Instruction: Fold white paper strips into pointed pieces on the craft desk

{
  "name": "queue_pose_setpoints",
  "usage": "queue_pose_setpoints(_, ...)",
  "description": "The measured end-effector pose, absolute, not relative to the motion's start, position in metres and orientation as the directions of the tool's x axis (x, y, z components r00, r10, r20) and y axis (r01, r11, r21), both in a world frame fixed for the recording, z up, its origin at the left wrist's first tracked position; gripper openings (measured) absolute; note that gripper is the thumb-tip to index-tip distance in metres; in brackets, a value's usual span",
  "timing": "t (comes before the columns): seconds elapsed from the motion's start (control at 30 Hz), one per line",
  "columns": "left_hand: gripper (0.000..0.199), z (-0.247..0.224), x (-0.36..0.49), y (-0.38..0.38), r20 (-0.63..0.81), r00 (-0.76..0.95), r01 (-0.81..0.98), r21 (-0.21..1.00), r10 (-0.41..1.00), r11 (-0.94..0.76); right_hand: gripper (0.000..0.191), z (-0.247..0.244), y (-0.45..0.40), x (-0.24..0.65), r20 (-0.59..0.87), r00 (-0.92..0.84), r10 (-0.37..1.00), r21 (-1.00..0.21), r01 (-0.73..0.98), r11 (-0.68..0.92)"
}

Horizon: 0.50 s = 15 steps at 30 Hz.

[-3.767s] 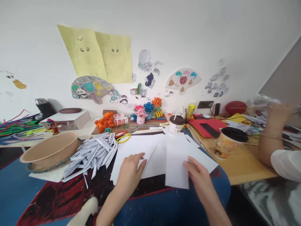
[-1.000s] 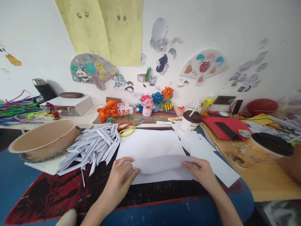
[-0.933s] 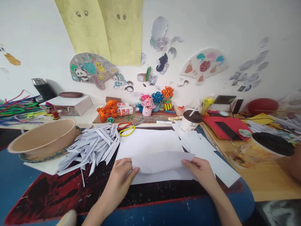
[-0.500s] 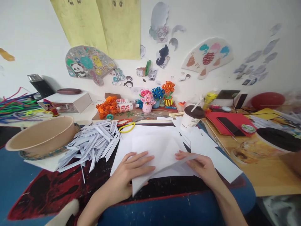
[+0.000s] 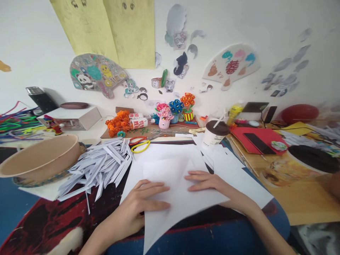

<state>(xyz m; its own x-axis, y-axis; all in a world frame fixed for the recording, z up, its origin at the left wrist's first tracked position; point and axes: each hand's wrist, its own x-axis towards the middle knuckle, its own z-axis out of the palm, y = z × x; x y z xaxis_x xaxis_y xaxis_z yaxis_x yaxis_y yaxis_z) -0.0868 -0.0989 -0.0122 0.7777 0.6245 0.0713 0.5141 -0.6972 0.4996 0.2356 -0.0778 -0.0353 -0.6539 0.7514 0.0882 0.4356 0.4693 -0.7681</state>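
A creased white sheet lies over other white paper, its near corner hanging toward me past the table's edge. My left hand rests on the sheet's left side with fingers apart; its thumb side is partly hidden. On the right part of the sheet lies my right hand, palm down with fingers spread. Left of the paper is a heap of folded white strips. Scissors with red and yellow handles lie behind the sheet.
A beige basin stands at the left. Behind are a white cup with a straw, flower pots and orange flowers. A phone lies on a red folder at right, near a black-lidded tub.
The sheet's lifted near flap has come down and toward me. My right hand has let go of its edge and moved left onto the sheet, fingers spread. The view has shifted slightly.
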Motion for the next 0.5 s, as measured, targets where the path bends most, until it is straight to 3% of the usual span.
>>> queue_pose_setpoints(0.1, 0.025, -0.016, -0.086, -0.102, 0.147, 0.736, 0.518, 0.507, 0.661, -0.690, 0.030, -0.035, -0.078, 0.235, 0.090, -0.587, 0.805, -0.811, 0.426, 0.401)
queue_pose_setpoints(0.2, 0.025, -0.029, -0.081, -0.106, 0.256, 0.503, 0.613, 0.567, 0.825, -0.550, 0.034, -0.037, -0.080, 0.234, 0.017, -0.468, 0.884, -0.852, 0.455, 0.258)
queue_pose_setpoints(0.3, 0.043, -0.045, -0.076, -0.109, 0.200, 0.205, 0.768, 0.575, 0.958, -0.284, 0.046, -0.046, -0.077, 0.230, -0.062, -0.217, 0.974, -0.835, 0.546, 0.069)
queue_pose_setpoints(0.4, 0.036, -0.054, -0.072, -0.112, 0.173, 0.051, 0.827, 0.545, 0.984, -0.139, 0.049, -0.056, -0.072, 0.224, -0.016, -0.079, 0.997, -0.828, 0.560, 0.031)
queue_pose_setpoints(0.5, 0.057, -0.052, -0.066, -0.118, 0.408, -0.032, 0.894, 0.419, 0.912, -0.156, 0.042, -0.059, -0.068, 0.216, 0.032, -0.067, 0.997, -0.822, 0.566, 0.064)
